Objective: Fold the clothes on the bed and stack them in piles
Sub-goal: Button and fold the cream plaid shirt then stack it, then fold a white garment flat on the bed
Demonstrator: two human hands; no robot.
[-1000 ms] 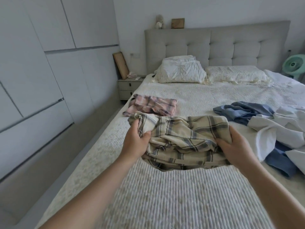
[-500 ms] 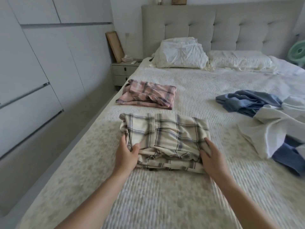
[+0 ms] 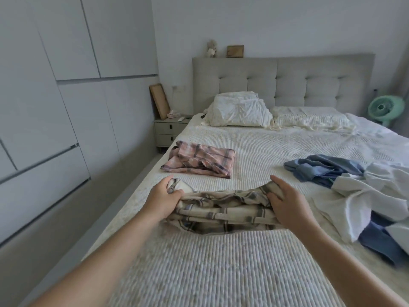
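Hands at each end of a folded cream plaid garment [image 3: 223, 207] — that is the grip now, with the bundle held low over the near part of the bed [image 3: 221, 273]. Whether its underside touches the cover or hangs just clear cannot be told. The left hand [image 3: 162, 201] is closed on the left end, thumb on top and fingers tucked underneath. The right hand [image 3: 287, 206] cups the right end, thumb pressed into the cloth and fingers curled over the far edge; both are clamped on the fabric.

It looks like thin woven cotton: light, soft and limp, with no stiffness of its own. The middle sags between the 2 hands and several layers show along the near edge, so the fold will probably slide open if only 1 end is carried. Supporting it from below at both ends, with palms under the lowest layer and thumbs pinning the top, seems the safest hold.

Just beyond lies a folded pink plaid garment [image 3: 199, 161], the likely start of a pile. To the right, well apart, a blue garment [image 3: 321, 169] and white clothes [image 3: 376, 196] lie loose and tangled — unfolded work still to do.
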